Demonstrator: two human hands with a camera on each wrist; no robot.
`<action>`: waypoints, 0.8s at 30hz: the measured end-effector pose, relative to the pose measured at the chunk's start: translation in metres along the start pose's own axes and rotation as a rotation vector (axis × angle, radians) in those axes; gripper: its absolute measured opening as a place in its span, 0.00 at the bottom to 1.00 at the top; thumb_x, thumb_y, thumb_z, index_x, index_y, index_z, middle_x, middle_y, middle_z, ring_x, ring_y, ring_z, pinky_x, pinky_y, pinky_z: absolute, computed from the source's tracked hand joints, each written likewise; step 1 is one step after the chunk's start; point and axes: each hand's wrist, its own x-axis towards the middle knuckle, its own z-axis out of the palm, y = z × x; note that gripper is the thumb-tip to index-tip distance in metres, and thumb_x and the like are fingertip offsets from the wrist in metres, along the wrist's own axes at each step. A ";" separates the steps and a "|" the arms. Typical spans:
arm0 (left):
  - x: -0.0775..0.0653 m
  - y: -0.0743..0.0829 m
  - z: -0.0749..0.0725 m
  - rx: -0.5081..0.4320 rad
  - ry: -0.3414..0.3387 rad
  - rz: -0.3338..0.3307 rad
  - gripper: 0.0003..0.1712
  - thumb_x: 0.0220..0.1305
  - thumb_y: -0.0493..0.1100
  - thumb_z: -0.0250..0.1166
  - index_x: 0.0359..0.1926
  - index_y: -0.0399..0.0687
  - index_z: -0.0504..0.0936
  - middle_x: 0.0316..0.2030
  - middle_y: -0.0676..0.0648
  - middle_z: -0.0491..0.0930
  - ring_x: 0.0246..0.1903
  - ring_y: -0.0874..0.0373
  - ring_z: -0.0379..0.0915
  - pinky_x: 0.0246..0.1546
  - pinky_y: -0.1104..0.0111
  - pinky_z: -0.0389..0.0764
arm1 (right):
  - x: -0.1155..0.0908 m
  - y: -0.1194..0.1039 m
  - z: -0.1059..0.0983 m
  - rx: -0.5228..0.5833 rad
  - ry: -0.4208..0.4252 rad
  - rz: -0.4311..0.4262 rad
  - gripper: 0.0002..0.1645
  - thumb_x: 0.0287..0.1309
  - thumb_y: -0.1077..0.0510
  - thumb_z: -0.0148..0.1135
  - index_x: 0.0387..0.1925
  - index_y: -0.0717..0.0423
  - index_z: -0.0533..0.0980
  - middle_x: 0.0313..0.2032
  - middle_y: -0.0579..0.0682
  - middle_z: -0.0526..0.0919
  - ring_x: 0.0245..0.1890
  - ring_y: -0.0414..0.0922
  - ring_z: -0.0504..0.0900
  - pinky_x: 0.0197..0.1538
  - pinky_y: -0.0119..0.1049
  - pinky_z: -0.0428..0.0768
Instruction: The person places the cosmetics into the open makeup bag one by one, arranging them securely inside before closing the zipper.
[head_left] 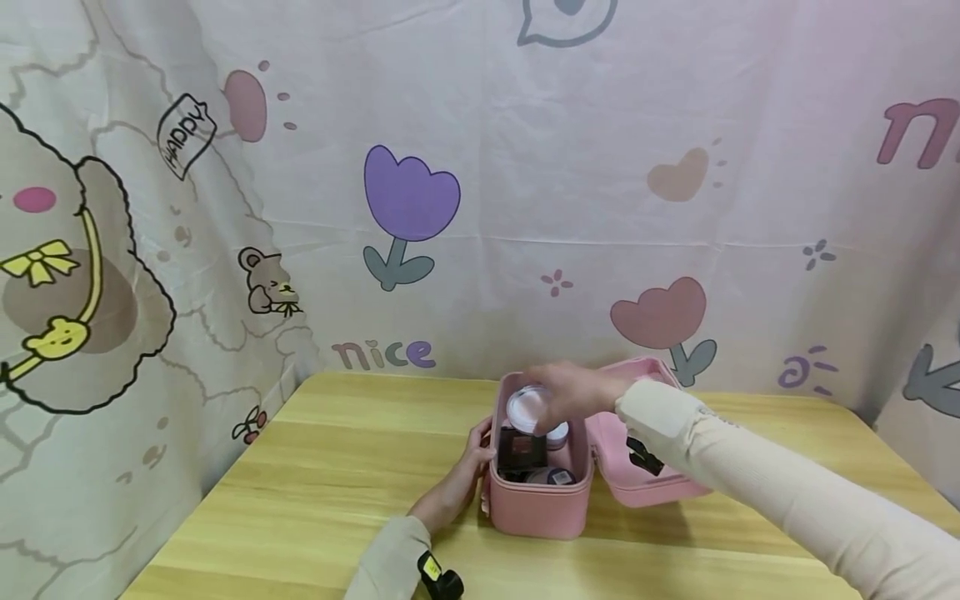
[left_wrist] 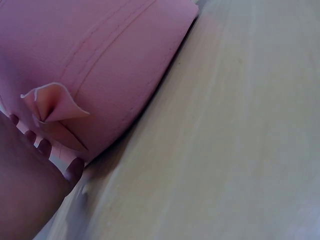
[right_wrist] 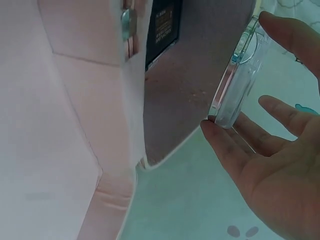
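A pink cosmetic case stands on the table with its lid swung open to the right. Over the case's far end, my right hand pinches a round clear-edged compact. In the right wrist view, the thumb and fingers hold that compact by its edge, at the case rim. My left hand rests its fingers along the case's left side. There, the left wrist view shows a small pink bow just above the fingertips. Inside the case lie a black square box and a dark round container.
Another round, pale-lidded container sits in the case under my right hand. The wooden table spreads out around the case. Behind it hangs a printed cloth, which also covers the left side.
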 end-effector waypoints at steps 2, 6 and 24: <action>-0.012 0.047 0.026 0.044 -0.009 -0.011 0.44 0.59 0.53 0.50 0.74 0.47 0.46 0.71 0.40 0.46 0.69 0.44 0.44 0.65 0.48 0.49 | 0.001 0.000 0.002 0.002 -0.005 -0.003 0.37 0.39 0.58 0.76 0.55 0.63 0.74 0.42 0.50 0.79 0.40 0.47 0.76 0.42 0.38 0.75; -0.032 0.122 0.064 0.141 0.033 -0.162 0.41 0.63 0.46 0.42 0.73 0.38 0.39 0.71 0.33 0.38 0.69 0.38 0.35 0.65 0.48 0.44 | 0.002 0.000 0.006 0.010 -0.014 -0.012 0.37 0.41 0.58 0.76 0.55 0.63 0.74 0.43 0.51 0.79 0.39 0.46 0.75 0.41 0.37 0.75; -0.033 0.127 0.068 0.112 0.049 -0.177 0.43 0.60 0.46 0.42 0.74 0.40 0.39 0.72 0.33 0.40 0.70 0.40 0.35 0.66 0.49 0.38 | -0.006 0.002 0.008 -0.055 -0.174 0.069 0.49 0.54 0.45 0.67 0.70 0.65 0.59 0.70 0.67 0.54 0.71 0.63 0.47 0.68 0.59 0.51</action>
